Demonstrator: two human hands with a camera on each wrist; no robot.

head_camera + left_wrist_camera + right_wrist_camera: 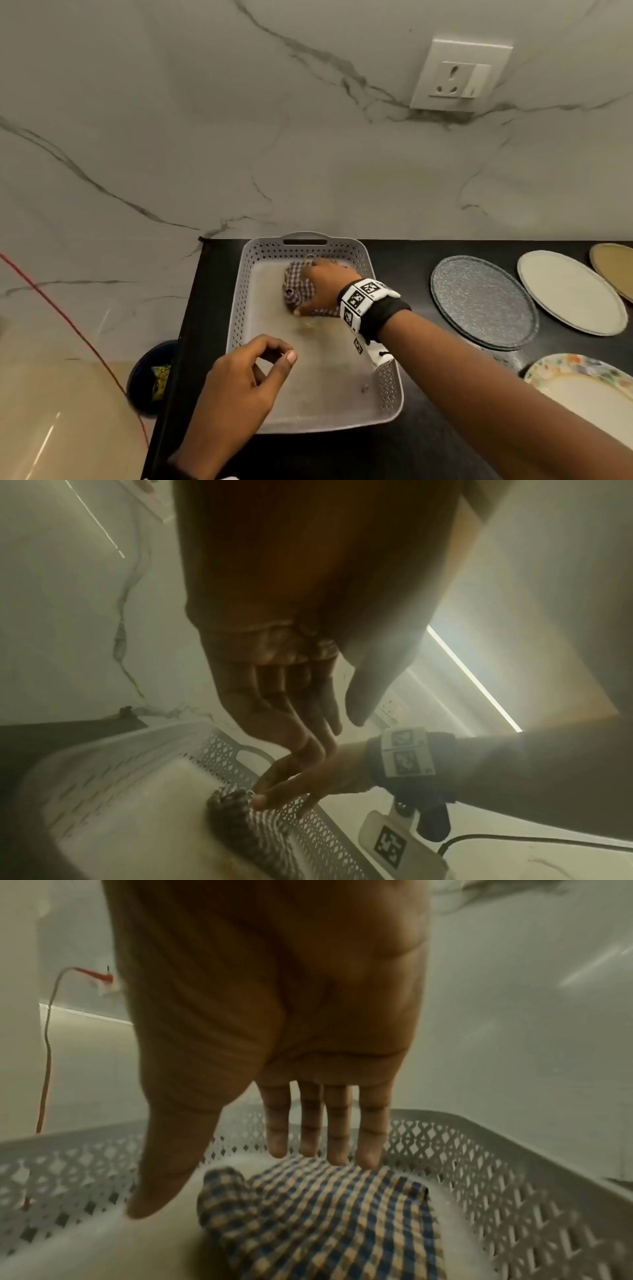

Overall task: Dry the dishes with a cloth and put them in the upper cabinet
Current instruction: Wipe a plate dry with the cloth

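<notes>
Right hand [322, 286] flat, fingers straight, atop checked cloth [295, 287] in basket [239, 308], half hiding it; left hand [246, 373] loosely curled, empty.

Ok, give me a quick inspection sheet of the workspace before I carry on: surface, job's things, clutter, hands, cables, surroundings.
Surface: black counter, with a grey perforated basket at its left end.
Job's things: checked cloth bunched at the basket's far end; four plates to the right: speckled grey plate, white plate, tan plate, patterned plate.
Clutter: nothing seen.
Hands: right hand reaches onto the cloth, fingers straight in the wrist view; left hand hovers over the basket, loosely curled, holding nothing.
Cables: red cord at left.
Surroundings: marble wall, wall socket, dark bin below the counter.
</notes>
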